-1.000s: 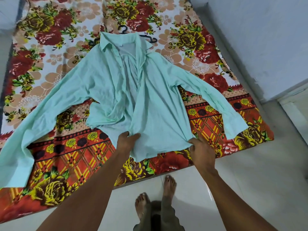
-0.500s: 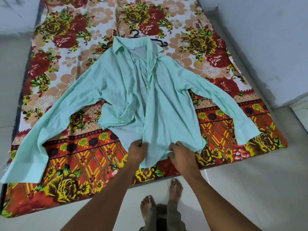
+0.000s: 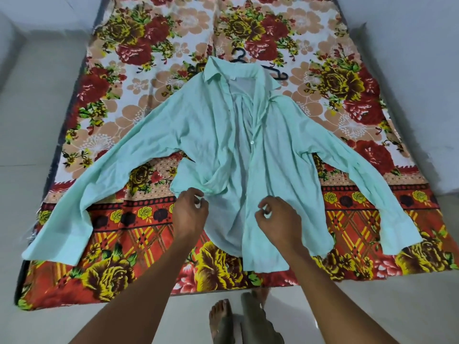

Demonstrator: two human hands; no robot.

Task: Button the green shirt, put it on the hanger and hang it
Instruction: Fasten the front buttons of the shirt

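One green shirt (image 3: 278, 155), one hanger (image 3: 258, 67) — two hands' curled fingers (image 3: 198, 199) pinch its front.

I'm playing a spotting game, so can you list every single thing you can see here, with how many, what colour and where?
shirt: one, light green, spread flat and unbuttoned on the blanket, sleeves out to both sides.
button: one seen clearly, pale, on the shirt's front edge near the middle.
hanger: one, black, lying under the shirt's collar, hook and one end showing.
blanket: one, red, yellow and peach flowers, covering the bed.
floor: pale tiles, around the bed.
wall: pale, on the right.
feet: two, bare, on the floor at the bottom; one partly hidden.
left hand: one, fingers curled, pinching the shirt's left front edge.
right hand: one, fingers curled, pinching the shirt's right front edge.
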